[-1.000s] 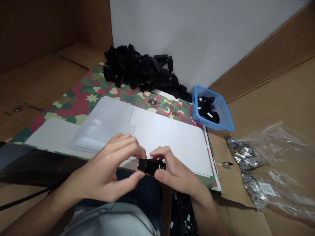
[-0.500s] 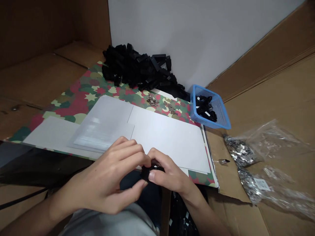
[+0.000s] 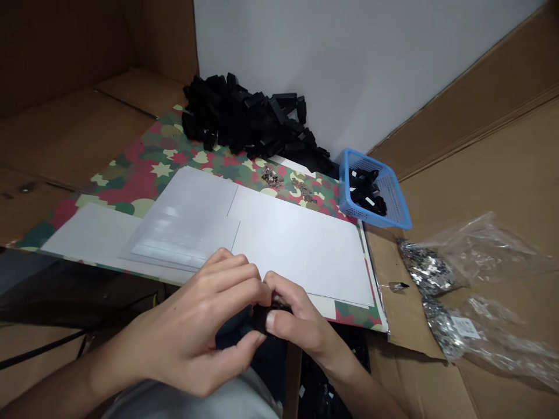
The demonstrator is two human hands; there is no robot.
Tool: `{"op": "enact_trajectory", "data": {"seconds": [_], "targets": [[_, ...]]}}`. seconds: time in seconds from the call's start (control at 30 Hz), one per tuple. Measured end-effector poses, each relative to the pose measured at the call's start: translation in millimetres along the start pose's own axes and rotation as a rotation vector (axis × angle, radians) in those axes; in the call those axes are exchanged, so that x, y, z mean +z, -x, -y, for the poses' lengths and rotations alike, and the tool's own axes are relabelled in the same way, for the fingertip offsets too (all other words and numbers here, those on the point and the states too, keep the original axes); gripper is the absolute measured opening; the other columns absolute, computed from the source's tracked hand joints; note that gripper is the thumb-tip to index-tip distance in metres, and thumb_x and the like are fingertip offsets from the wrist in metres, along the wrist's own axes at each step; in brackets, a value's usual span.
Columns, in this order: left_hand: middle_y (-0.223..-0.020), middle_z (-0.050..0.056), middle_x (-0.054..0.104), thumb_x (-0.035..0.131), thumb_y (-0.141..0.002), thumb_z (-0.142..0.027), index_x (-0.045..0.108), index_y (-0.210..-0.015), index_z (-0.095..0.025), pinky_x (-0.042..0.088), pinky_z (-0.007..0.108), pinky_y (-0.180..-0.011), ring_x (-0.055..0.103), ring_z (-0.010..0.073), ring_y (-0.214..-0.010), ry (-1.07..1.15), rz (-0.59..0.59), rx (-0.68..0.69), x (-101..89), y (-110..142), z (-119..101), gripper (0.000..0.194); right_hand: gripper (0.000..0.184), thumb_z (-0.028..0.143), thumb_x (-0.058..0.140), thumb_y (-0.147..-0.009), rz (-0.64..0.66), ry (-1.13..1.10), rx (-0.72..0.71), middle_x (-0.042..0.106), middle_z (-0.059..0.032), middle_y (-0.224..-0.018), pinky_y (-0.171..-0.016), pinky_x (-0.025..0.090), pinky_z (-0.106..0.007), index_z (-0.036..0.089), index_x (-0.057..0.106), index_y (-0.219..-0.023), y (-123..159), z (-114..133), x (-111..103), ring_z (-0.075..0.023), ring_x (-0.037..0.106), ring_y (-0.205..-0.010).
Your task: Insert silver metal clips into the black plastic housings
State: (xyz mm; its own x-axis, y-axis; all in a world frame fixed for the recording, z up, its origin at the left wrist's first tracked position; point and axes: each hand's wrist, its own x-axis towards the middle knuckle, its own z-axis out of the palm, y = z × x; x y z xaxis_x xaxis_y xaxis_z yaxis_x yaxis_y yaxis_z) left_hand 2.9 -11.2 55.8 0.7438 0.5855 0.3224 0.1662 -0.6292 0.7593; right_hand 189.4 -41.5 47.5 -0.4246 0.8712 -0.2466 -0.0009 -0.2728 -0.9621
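A small black plastic piece (image 3: 261, 318) is held between my two hands, just off the front edge of the table. My right hand (image 3: 301, 314) grips it, the thumb pressed on its near face and the index finger curled over the top. On its left end, the thumb and index finger of my left hand (image 3: 213, 317) pinch the same piece. Most of the piece is covered by fingers, so its exact kind is hidden. Beyond the hands, white sheets (image 3: 301, 244) lie on the table, a clear plastic one (image 3: 174, 215) on the left.
A heap of black plastic pieces (image 3: 248, 116) lies against the wall. Small metal parts (image 3: 271, 176) sit on the patterned tabletop (image 3: 144, 163). At right stand a blue basket (image 3: 397, 203) holding black pieces, and clear bags of metal parts (image 3: 430, 270) on cardboard (image 3: 489, 198).
Both hands and the black piece have shifted slightly downward in the picture. Both hands keep their hold on it, and the things on the table stay as they were.
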Motion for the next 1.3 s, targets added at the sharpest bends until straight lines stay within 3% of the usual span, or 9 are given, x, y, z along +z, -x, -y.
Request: {"op": "enact_trajectory", "data": {"seconds": [0.3,0.4,0.47,0.57,0.73,0.87,1.13,1.23,1.3], "targets": [[-0.084,0.002,0.059,0.055,-0.080,-0.011,0.055,-0.095,-0.019,0.039,0.032,-0.072,0.051,0.0172,-0.075,0.047,-0.020,-0.045,-0.2,-2.9,3.2,0.017,0.016,0.030,0.056,-0.073,-0.062,0.075,-0.062,0.041,0.0045,-0.068,-0.058,0.033,-0.025,0.022,0.042,-0.073,2.4,-10.4,-0.8,-0.0123,0.038,-0.063],[-0.085,0.001,0.056,0.062,-0.079,-0.019,0.053,-0.094,-0.020,0.041,0.029,-0.069,0.051,0.0163,-0.077,0.128,-0.095,-0.138,1.6,-2.2,4.9,0.017,0.009,0.026,0.054,-0.077,-0.175,0.242,-0.264,0.051,0.0024,-0.073,-0.060,0.041,-0.027,0.023,0.049,-0.084,2.8,-19.6,-3.5,-0.0140,0.051,-0.064],[-0.083,0.000,0.055,0.063,-0.079,-0.023,0.053,-0.092,-0.019,0.041,0.028,-0.068,0.051,0.0154,-0.076,0.180,-0.125,-0.185,4.4,-1.4,4.9,0.017,0.015,0.020,0.052,-0.077,-0.254,0.418,-0.458,0.055,0.0014,-0.077,-0.061,0.043,-0.028,0.023,0.050,-0.092,2.3,-23.5,-5.7,-0.0148,0.054,-0.066],[-0.077,-0.001,0.054,0.061,-0.081,-0.019,0.052,-0.085,-0.019,0.041,0.026,-0.067,0.049,0.0131,-0.072,0.213,-0.171,-0.221,9.0,-1.4,3.9,0.009,0.022,0.014,0.050,-0.080,-0.263,0.592,-0.635,0.056,0.0011,-0.079,-0.062,0.045,-0.027,0.025,0.050,-0.099,1.3,-22.9,-9.0,-0.0144,0.054,-0.068],[-0.073,-0.003,0.053,0.059,-0.078,-0.015,0.053,-0.079,-0.019,0.040,0.024,-0.064,0.048,0.0114,-0.068,0.263,-0.240,-0.283,11.2,-4.5,5.7,0.008,0.029,0.018,0.053,-0.088,-0.127,0.707,-0.512,0.057,-0.0006,-0.091,-0.065,0.048,-0.026,0.026,0.044,-0.114,4.4,-17.9,-12.2,-0.0144,0.057,-0.076],[-0.068,-0.004,0.050,0.058,-0.077,-0.014,0.051,-0.075,-0.019,0.038,0.023,-0.059,0.047,0.0105,-0.063,0.271,-0.264,-0.316,12.4,-6.3,10.3,0.008,0.040,0.014,0.052,-0.084,-0.205,0.841,-0.497,0.054,-0.0025,-0.092,-0.066,0.049,-0.028,0.025,0.040,-0.121,7.0,-22.5,-10.2,-0.0175,0.057,-0.083],[-0.064,-0.004,0.051,0.058,-0.077,-0.012,0.052,-0.071,-0.019,0.039,0.023,-0.056,0.046,0.0101,-0.059,0.211,-0.349,-0.275,23.1,-7.5,16.0,0.011,0.041,0.015,0.049,-0.085,-0.329,1.050,-0.515,0.058,-0.0066,-0.092,-0.066,0.053,-0.034,0.022,0.039,-0.125,7.1,-33.0,-2.1,-0.0209,0.058,-0.078],[-0.064,-0.005,0.053,0.061,-0.080,-0.013,0.054,-0.073,-0.019,0.040,0.022,-0.057,0.047,0.0091,-0.059,0.239,-0.346,-0.267,24.0,-6.1,18.9,0.011,0.041,0.015,0.053,-0.085,-0.443,0.964,-0.528,0.058,-0.0066,-0.095,-0.070,0.053,-0.036,0.024,0.039,-0.122,8.4,-34.8,-1.2,-0.0214,0.060,-0.081],[-0.068,-0.004,0.055,0.064,-0.082,-0.017,0.059,-0.084,-0.019,0.042,0.022,-0.060,0.050,0.0094,-0.062,0.274,-0.331,-0.250,22.5,-3.3,21.4,0.006,0.032,0.019,0.055,-0.086,-0.421,0.728,-0.433,0.058,-0.0041,-0.094,-0.069,0.052,-0.032,0.026,0.044,-0.115,10.4,-32.4,-4.3,-0.0185,0.061,-0.079]]}}
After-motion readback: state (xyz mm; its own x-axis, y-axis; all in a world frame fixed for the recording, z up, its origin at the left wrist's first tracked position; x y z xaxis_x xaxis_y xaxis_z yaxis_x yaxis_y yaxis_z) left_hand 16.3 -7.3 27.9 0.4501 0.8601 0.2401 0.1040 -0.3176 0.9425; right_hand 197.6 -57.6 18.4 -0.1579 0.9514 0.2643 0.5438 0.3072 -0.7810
